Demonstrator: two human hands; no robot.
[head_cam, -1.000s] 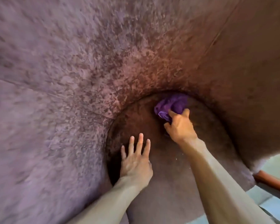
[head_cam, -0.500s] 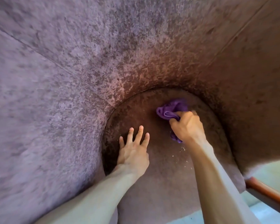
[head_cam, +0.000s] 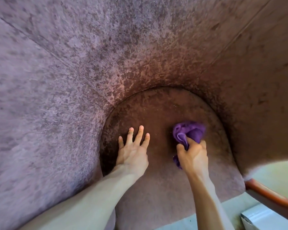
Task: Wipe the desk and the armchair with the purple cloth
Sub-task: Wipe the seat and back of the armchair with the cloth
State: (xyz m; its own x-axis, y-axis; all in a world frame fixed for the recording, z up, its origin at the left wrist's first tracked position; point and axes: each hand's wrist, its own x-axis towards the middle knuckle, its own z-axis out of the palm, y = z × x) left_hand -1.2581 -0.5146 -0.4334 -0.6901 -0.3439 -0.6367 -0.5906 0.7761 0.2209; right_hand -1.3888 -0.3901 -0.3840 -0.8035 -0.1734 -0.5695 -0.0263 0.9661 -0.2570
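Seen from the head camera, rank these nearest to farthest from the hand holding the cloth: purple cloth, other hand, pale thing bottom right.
1. purple cloth: gripped in the right hand itself.
2. left hand: flat on the armchair seat, to its left.
3. pale thing: bottom right corner, off the seat.

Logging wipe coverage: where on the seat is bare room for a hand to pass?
Free: the seat beyond left hand and purple cloth up to the backrest, and its front strip. Tight: between that hand and the cloth-holding right hand.
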